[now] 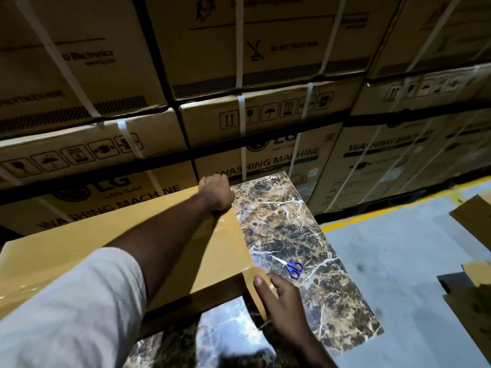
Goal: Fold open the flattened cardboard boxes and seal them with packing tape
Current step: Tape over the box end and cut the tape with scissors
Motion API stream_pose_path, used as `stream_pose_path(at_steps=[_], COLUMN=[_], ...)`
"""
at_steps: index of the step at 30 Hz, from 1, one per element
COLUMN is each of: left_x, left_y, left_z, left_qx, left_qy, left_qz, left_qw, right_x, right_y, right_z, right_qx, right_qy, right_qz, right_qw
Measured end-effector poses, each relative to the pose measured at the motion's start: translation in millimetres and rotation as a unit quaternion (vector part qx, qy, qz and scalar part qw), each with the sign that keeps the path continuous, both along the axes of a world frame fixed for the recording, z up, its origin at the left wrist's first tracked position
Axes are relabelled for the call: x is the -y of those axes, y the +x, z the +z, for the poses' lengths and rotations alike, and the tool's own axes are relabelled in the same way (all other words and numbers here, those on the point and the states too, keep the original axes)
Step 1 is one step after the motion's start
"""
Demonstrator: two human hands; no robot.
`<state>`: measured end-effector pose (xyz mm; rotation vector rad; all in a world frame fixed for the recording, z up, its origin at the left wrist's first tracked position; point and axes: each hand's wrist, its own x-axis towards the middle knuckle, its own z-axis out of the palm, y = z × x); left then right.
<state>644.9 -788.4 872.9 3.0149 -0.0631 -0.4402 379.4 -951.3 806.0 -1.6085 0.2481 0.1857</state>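
Taping of an assembled cardboard box [127,251] on the marble-patterned table [305,235].

Clear tape runs along the box's right edge; next it likely needs smoothing down, then cutting with the blue scissors [294,269] lying nearby. The left hand [215,193] curls over the far corner, gripping it; the right hand [279,296], fingers fairly straight, presses the near corner.

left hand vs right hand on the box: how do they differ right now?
The left hand reaches across to the far corner of the cardboard box; the right hand sits at the near corner. The left hand is curled over the top edge; the right hand's fingers lie straighter against the taped side face. Both touch the box along its right edge.
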Motion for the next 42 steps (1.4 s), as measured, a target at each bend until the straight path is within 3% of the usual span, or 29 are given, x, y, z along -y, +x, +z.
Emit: stream_pose_path(at_steps=[4,8,13,16,20,24,28,30,34,42], left_x=[16,14,12,5,4,5,24,30,24,27], left_y=[19,7,-95,-147,-155,-154,-178,-187,-185,-190], left_z=[-5,-13,-13,-19,-26,-22,-25,-29,-28,-30], left_qx=[-0.045,-0.012,0.039,0.03,0.064,0.023,0.055,0.062,0.037,0.074], left_qy=[0.007,0.013,-0.084,-0.069,-0.061,-0.028,-0.014,0.006,0.011,-0.012], left_qz=[0.017,-0.037,-0.157,-0.216,-0.21,-0.229,-0.18,-0.176,-0.208,-0.196], left_qw=[0.999,0.999,0.983,0.973,0.974,0.973,0.982,0.982,0.977,0.978], right_x=[7,10,12,10,4,2,-8,-8,-10,-2], right_y=[-3,8,14,15,2,-13,-1,1,-5,-17], right_z=[-15,-19,-30,-42,-49,-47,-46,-46,-51,-33], right_qx=[-0.033,-0.087,-0.107,-0.112,-0.091,-0.119,-0.152,-0.157,-0.109,-0.023], right_qy=[0.015,0.096,0.102,0.045,0.018,0.083,0.124,0.104,-0.032,-0.17], right_qz=[0.033,0.054,0.059,0.04,0.001,0.028,0.002,-0.026,-0.077,-0.032], right_qw=[0.999,0.99,0.987,0.992,0.996,0.989,0.981,0.982,0.991,0.985])
